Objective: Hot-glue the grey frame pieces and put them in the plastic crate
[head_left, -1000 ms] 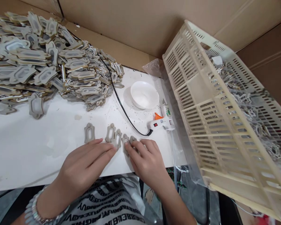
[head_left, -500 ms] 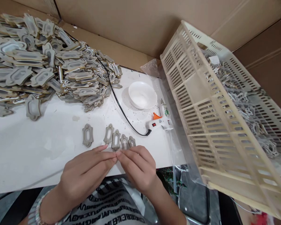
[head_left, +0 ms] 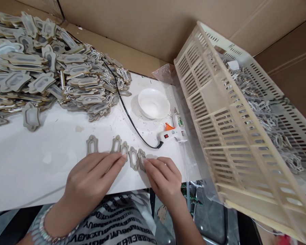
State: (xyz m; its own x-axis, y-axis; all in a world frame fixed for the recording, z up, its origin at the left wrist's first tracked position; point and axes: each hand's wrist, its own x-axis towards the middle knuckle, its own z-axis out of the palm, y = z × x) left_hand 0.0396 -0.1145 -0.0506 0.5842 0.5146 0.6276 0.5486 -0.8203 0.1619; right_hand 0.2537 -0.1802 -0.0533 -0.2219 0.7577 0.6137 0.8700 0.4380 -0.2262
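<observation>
A short row of small grey ornamental frames lies on the white tabletop in front of me. My left hand has its fingers pressed together at the lower end of one small grey frame; its fingertips partly cover it. Pinched fingers of my right hand are on the rightmost frame. Between the two hands lies another frame, untouched. One frame sits behind my left fingers, and a separate frame lies farther left, its lower end hidden by that hand.
A large heap of similar frames fills the back left. A white bowl and a white glue gun with a black cord stand behind the row. At right, a cream plastic crate holds metallic-looking pieces. Cardboard walls the back.
My hands were together at their fingertips and are now apart. The right hand has moved right to the last frame; the left is on a frame in the row.
</observation>
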